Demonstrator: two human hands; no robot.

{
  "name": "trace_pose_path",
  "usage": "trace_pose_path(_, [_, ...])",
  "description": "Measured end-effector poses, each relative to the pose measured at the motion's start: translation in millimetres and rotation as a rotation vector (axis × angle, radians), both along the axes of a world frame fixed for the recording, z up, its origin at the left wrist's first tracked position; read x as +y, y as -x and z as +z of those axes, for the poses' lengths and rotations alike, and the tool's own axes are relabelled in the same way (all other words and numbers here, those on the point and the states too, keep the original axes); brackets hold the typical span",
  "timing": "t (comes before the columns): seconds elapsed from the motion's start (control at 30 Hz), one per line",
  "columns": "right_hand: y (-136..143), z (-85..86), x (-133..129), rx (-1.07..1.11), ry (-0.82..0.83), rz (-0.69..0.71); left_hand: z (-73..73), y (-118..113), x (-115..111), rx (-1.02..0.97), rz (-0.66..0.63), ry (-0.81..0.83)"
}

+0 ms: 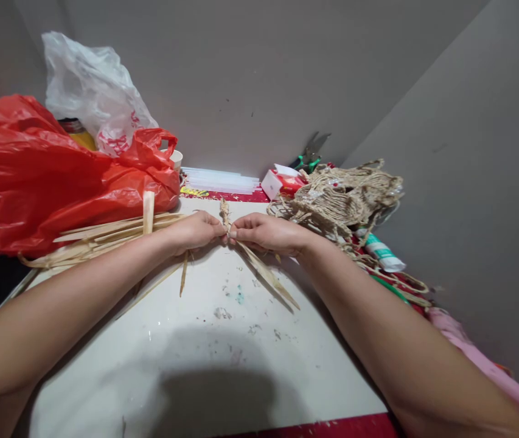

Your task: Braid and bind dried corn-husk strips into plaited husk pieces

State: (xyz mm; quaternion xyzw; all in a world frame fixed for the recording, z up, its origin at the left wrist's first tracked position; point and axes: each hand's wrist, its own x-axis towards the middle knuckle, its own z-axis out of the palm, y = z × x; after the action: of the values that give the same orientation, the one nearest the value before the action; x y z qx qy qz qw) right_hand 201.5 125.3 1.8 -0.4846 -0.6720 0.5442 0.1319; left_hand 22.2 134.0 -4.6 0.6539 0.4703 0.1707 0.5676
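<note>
Both hands meet over the white board, pinching a braid of dry straw-like leaf strips (224,212). My left hand (199,231) is closed on the braid's lower end, thumb and fingertips together. From the other side my right hand (263,232) pinches the same spot. The finished plait points away from me, and a loose pale strip (271,277) fans out below my right hand toward the lower right. Thinner strip ends (184,277) hang under my left hand. Exactly how the strands cross between the fingertips is hidden.
A bundle of loose strips (99,240) lies left, beside a red plastic bag (58,176) and a clear bag (95,79). Along the back are translucent sticks (220,180), a small red-white box (282,182) and green-handled pliers (310,157). Braided cord (355,194) is heaped right.
</note>
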Motion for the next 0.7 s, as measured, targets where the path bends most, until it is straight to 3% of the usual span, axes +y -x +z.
trace_pose_path(0.37, [7, 10.2, -7, -0.245, -0.240, 0.020, -1.7, -5, 0, -0.042, 0.022, 0.103])
trace_pose_path(0.5, [3, 14.1, -7, -0.291, -0.237, 0.041, -3.4, -7, 0, -0.010, 0.053, 0.056])
trace_pose_path(0.7, [-1, 16.9, -6, -0.348, -0.230, -0.036, -3.6, -8, -2, 0.015, 0.096, 0.014])
